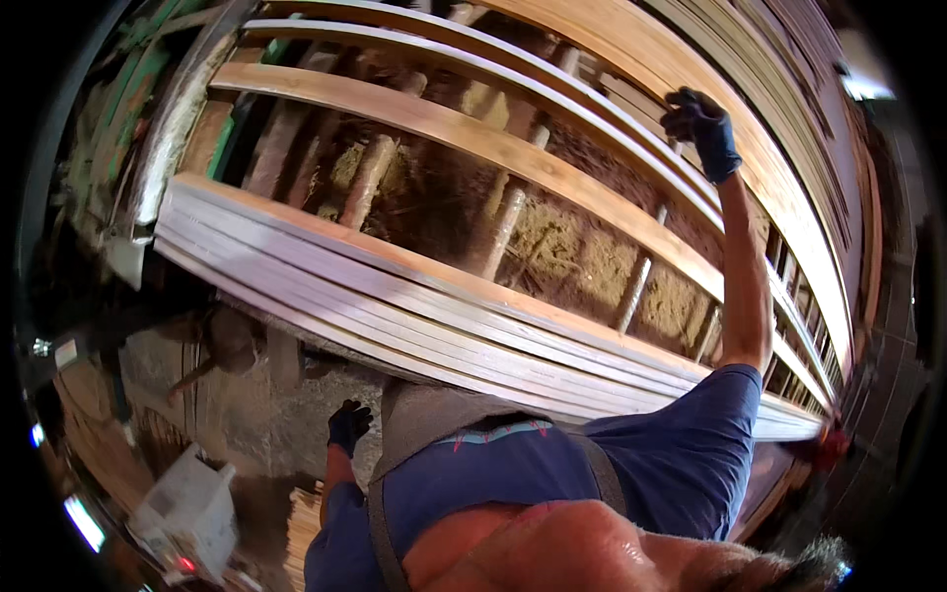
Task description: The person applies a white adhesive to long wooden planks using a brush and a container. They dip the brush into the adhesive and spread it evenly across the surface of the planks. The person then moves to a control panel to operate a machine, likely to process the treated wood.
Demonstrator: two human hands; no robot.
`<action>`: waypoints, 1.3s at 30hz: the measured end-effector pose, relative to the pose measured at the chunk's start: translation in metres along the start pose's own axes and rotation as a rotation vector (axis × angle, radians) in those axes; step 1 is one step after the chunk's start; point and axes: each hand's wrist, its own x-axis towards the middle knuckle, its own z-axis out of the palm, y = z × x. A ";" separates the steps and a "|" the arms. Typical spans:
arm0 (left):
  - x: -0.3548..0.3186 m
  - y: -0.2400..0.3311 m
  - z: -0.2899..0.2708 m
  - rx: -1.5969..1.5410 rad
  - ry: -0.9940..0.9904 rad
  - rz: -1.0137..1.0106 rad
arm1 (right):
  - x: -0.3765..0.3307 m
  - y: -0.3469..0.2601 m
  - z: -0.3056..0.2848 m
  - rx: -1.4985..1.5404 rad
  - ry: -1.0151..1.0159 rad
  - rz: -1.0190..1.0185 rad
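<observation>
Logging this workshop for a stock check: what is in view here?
stacked boards: several, pale grey-white, across the middle
long boards: about three, light brown, spaced out on the frame above the stack
crossbars: several, brown, under the long boards
sawdust: one heap, tan, below the frame
box: one, white, lower left
co-worker: one, blue shirt, bottom centre
co-worker's gloves: two, dark; one raised at the long boards, one low
own hands: not in view

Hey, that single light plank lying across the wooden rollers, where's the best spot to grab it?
Grip the plank by its long edges, from the near side above the board stack. It lies flat across the rollers, with both edges exposed.
</observation>
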 end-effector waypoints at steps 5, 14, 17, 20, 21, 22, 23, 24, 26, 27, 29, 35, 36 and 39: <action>0.030 0.039 0.012 0.214 -0.074 0.069 | -0.154 -0.016 0.073 -0.072 -0.538 0.127; 0.038 0.064 0.004 0.488 -0.155 0.319 | -0.155 0.033 0.094 -0.814 -0.055 -0.115; 0.045 0.075 0.008 0.396 -0.153 0.224 | -0.106 0.049 0.087 -1.180 -0.039 -0.051; 0.039 0.077 0.008 0.205 -0.160 0.161 | -0.075 0.037 0.076 -1.137 -0.125 -0.003; 0.036 0.076 0.010 0.138 -0.170 0.188 | -0.076 0.026 0.072 -1.113 -0.159 -0.010; 0.035 0.076 0.014 0.073 -0.181 0.213 | -0.084 0.025 0.068 -1.111 -0.070 -0.067; 0.029 0.065 0.012 0.013 -0.174 0.222 | -0.095 0.015 0.072 -1.212 0.089 -0.127; 0.032 0.069 0.015 0.029 -0.175 0.119 | -0.104 0.011 0.073 -1.225 0.116 -0.175; 0.030 0.058 0.011 0.374 -0.196 0.305 | -0.117 0.015 0.076 -1.240 0.153 -0.259; 0.026 0.052 0.009 0.547 -0.206 0.401 | -0.122 0.026 0.077 -1.240 0.159 -0.288; 0.027 0.050 0.010 0.631 -0.248 0.444 | -0.134 0.041 0.088 -0.923 0.019 -0.091; 0.053 0.068 0.005 1.422 -0.303 1.074 | -0.118 0.136 0.117 0.451 -0.003 0.588; 0.043 0.072 0.009 1.513 -0.270 1.080 | -0.104 0.149 0.112 0.698 0.173 0.593; 0.040 0.071 0.023 0.411 -0.214 0.204 | -0.076 0.159 0.122 1.093 0.238 0.471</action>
